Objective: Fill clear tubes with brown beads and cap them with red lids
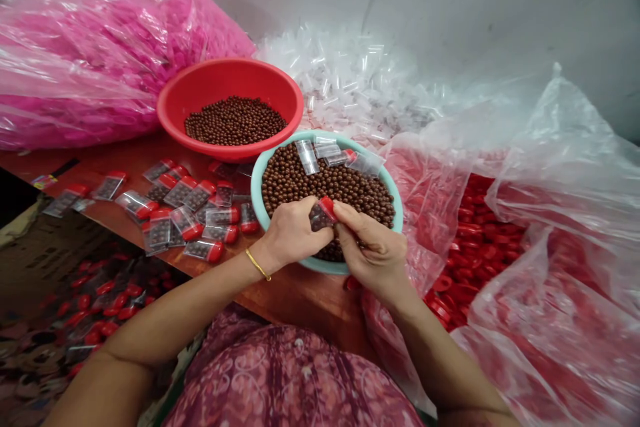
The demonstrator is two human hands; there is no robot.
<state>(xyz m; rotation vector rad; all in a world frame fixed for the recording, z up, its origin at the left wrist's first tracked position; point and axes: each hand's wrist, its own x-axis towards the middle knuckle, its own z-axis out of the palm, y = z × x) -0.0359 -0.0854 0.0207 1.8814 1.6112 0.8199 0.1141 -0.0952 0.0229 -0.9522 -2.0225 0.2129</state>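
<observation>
My left hand [294, 233] and my right hand [373, 247] meet over a teal plastic bowl [259, 197] heaped with small brown balls. Between them they hold a small clear tube [320, 215] filled with these balls, its red cap at the top right, under my right fingers. Several empty clear tubes [307, 157] lie on the balls near the bowl's far rim. Filled, red-capped tubes [190, 207] lie on the wooden table [300, 300] left of my left hand. A thin gold bangle [257, 265] circles my left wrist.
A red bowl [230, 73] of brown balls stands behind the teal one. A heap of clear tubes [340, 80] lies beyond, a pink-filled plastic sack [100, 47] at back left, and bagged red caps [475, 260] at right. More filled tubes [100, 307] lie below the table's left edge.
</observation>
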